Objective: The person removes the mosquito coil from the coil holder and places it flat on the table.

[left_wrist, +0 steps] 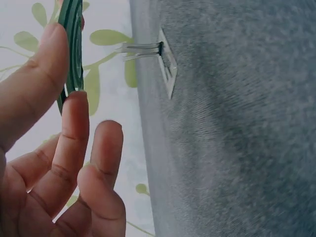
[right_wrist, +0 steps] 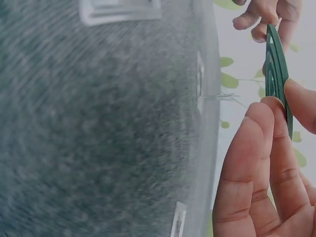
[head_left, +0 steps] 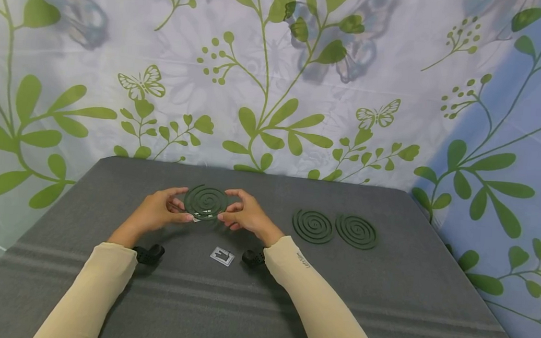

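Observation:
A dark green mosquito coil (head_left: 207, 201) is held up above the table between both hands. My left hand (head_left: 158, 211) pinches its left edge between thumb and fingertips; in the left wrist view the other fingers are loosely bent. On the opposite edge, my right hand (head_left: 247, 213) pinches the coil with thumb and finger, as the right wrist view shows. Below and behind the coil stands a small metal coil stand (left_wrist: 168, 64) with thin upright prongs, partly covered by the coil in the head view. A second flat metal stand (head_left: 222, 256) lies nearer on the table.
Two more green coils, a left one (head_left: 312, 226) and a right one (head_left: 356, 231), lie side by side to the right of my right hand. A grey cloth covers the table (head_left: 171, 308). Behind it hangs a leaf-patterned curtain (head_left: 267, 85).

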`<state>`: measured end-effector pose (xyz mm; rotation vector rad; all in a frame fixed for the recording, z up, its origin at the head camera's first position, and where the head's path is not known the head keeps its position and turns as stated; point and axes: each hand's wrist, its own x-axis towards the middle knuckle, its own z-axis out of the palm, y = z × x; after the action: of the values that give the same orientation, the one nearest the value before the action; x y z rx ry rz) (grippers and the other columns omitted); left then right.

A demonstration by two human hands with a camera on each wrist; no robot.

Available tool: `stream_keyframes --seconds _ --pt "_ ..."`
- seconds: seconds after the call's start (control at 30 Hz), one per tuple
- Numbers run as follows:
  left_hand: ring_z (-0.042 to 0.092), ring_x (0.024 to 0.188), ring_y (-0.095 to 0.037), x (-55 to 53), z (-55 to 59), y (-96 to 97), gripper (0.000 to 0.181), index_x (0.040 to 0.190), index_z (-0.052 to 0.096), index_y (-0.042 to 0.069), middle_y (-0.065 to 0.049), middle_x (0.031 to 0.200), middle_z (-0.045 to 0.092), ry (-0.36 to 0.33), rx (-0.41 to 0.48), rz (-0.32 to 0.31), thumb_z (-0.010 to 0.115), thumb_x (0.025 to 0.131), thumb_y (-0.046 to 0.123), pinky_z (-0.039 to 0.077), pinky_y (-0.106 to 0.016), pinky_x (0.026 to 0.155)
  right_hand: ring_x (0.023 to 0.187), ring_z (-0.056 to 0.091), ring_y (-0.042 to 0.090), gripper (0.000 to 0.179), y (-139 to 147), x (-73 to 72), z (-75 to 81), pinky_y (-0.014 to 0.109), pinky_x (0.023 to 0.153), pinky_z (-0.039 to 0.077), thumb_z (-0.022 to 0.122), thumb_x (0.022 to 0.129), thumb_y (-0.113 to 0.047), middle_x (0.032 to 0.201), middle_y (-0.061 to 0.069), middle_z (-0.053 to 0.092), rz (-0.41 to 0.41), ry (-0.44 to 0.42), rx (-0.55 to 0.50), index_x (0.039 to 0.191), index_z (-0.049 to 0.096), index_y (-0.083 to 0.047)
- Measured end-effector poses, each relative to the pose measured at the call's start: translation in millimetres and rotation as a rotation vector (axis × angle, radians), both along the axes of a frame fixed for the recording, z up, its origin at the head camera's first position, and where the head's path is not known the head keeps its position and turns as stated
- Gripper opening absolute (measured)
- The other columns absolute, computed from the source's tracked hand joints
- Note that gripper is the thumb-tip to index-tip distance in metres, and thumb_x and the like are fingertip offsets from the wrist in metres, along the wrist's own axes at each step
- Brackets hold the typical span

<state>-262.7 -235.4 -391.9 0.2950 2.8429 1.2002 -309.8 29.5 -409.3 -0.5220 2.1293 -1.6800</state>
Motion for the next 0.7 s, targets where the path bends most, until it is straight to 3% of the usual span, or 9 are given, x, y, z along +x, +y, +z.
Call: stream_keyframes --seconds 0.3,0.57,0.7 --pt "0.073 0.098 -0.032 -2.4 3.4 -1.4 0.082 0.16 0.043 -0.01 -0.014 0.106 0.072 0.007 0.025 -0.032 0.087 0.096 0.018 0.06 -0.049 0.084 0.077 0.07 0.014 0.074 3.9 5.5 12.2 0.03 0.07 0.059 0.079 0.098 0.001 0.095 0.006 0.074 0.013 0.011 -0.038 0.163 0.044 -0.006" --pt "0.072 0.097 -0.029 2.7 15.5 -0.7 0.084 0.163 0.039 -0.008 -0.011 0.103 0.072 0.036 0.093 -0.072 0.085 0.097 0.016 0.059 -0.05 0.087 0.077 0.071 0.014 0.075 11.2 6.1 21.0 0.032 0.074 0.061 0.078 0.098 0.001 0.095 0.005 0.075 0.053 0.024 -0.063 0.164 0.043 -0.006" --pt "0.073 0.095 -0.026 4.0 19.8 0.5 0.085 0.165 0.036 -0.005 -0.006 0.098 0.077 0.026 0.107 -0.085 0.084 0.099 0.017 0.058 -0.048 0.087 0.081 0.073 0.021 0.077 14.9 6.4 24.7 0.033 0.075 0.061 0.078 0.097 0.002 0.094 0.004 0.074 0.062 0.031 -0.08 0.165 0.042 -0.008"
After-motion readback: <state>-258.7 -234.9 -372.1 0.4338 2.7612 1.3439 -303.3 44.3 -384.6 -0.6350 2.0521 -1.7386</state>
